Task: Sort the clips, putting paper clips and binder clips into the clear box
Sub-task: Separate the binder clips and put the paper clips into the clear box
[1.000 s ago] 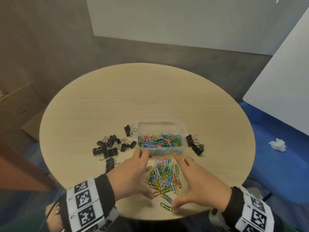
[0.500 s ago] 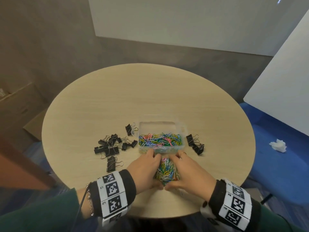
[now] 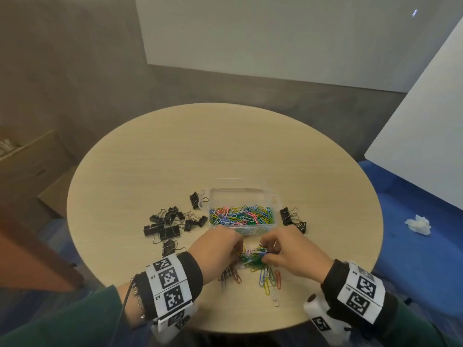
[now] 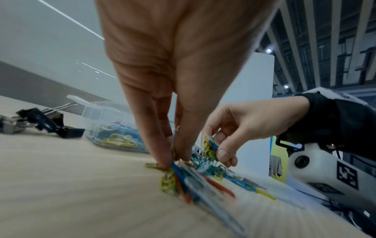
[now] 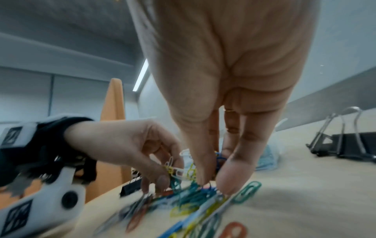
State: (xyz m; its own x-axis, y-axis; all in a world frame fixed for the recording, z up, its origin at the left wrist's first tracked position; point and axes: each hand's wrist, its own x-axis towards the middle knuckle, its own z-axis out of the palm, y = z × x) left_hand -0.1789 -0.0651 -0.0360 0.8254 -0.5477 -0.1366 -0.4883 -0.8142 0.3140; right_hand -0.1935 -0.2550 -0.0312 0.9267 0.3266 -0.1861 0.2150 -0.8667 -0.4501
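Both hands down on the loose paper clips, bunching them for the lift.

Left of me, black binder clips (image 3: 165,225) wait on the counter (image 3: 225,146); my left hand (image 3: 215,249) pinches the paper clip pile (image 3: 253,256), my right hand (image 3: 293,254) pinches its far side, fingers curled. Clear box (image 3: 244,196) sits just beyond, already holding clips. I'd squeeze inward, lift low, tip over the rim; stragglers (image 3: 269,281) will want a second pass.
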